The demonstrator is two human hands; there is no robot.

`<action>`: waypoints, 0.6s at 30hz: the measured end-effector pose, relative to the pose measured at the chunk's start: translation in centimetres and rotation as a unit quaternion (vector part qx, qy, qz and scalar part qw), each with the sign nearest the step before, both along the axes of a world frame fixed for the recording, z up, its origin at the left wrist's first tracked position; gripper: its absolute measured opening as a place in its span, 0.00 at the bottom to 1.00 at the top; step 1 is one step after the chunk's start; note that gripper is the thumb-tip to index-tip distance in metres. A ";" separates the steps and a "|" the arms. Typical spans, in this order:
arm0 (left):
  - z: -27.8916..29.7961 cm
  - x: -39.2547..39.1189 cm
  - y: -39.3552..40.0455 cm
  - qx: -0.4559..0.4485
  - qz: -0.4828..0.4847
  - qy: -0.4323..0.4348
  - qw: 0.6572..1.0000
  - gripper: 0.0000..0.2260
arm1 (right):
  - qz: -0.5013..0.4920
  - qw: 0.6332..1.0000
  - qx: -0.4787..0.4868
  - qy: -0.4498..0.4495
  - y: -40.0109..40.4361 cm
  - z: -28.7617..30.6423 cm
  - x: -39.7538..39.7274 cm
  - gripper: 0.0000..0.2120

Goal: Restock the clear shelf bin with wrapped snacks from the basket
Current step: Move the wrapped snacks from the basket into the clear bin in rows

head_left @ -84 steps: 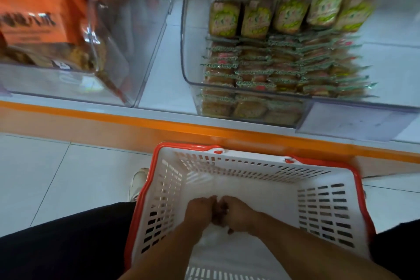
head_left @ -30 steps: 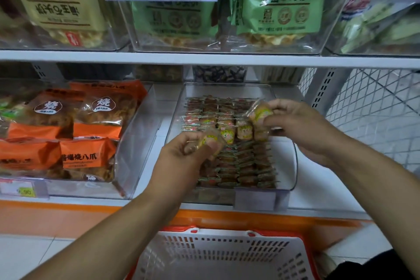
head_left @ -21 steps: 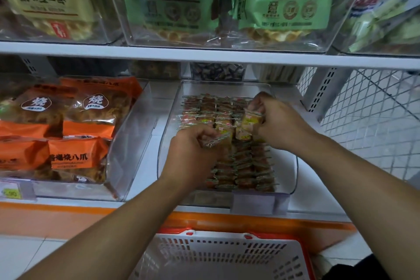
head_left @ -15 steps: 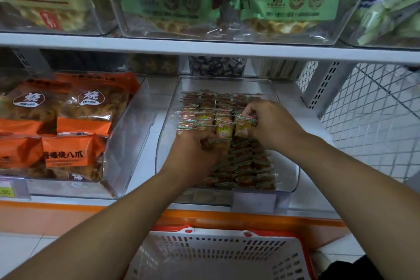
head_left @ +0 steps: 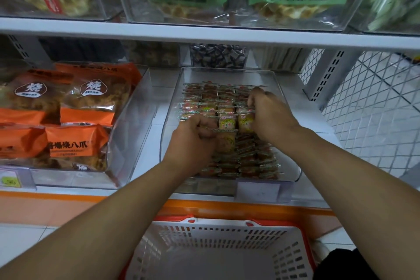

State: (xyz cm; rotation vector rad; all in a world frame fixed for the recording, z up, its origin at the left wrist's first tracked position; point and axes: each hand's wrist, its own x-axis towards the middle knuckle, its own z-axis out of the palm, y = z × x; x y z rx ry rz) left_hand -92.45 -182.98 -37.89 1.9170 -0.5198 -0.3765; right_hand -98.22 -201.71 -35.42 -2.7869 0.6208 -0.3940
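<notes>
A clear shelf bin (head_left: 288, 125) on the middle shelf holds rows of small wrapped snacks (head_left: 247, 161). Both my hands are down inside it. My left hand (head_left: 193, 141) has its fingers curled round a wrapped snack on the left of the rows. My right hand (head_left: 270, 116) pinches another wrapped snack (head_left: 244, 123) and sets it among the upright ones in the middle. Below, the white basket with a red rim (head_left: 218, 223) stands in front of the shelf; the part of its inside that shows has no snacks in it.
To the left stands another clear bin (head_left: 134, 143) with orange snack bags (head_left: 77, 141). The upper shelf (head_left: 204, 34) carries bins of green and yellow bags close above my hands. A white wire grid (head_left: 363, 109) closes the right side. An orange shelf edge (head_left: 227, 207) runs above the basket.
Both hands rose from the basket with a snack each, reached over the bin and have come down into the rows. The view has tilted up to the shelf.
</notes>
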 end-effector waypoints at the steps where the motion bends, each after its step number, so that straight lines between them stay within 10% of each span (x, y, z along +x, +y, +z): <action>1: 0.1 0.0 0.0 -0.007 0.003 0.008 1.000 0.14 | 0.001 1.000 0.003 -0.003 0.1 0.2 0.0 0.19; 6: 0.5 -0.1 -0.2 -0.054 0.004 0.038 0.998 0.10 | 0.049 0.989 0.139 0.018 0.6 2.4 -0.9 0.03; 9: 0.8 -0.3 -0.3 -0.073 0.001 0.059 0.996 0.10 | 0.128 0.961 0.218 0.115 1.6 3.4 -2.4 0.15; 13: 1.4 -0.7 -0.8 -0.104 -0.008 0.096 0.990 0.12 | 0.149 0.964 0.201 0.094 1.9 3.2 -3.3 0.18; 18: 0.7 -1.5 -1.2 0.009 -0.079 -0.074 0.994 0.16 | 0.076 0.995 0.059 0.035 -1.2 4.9 -3.9 0.11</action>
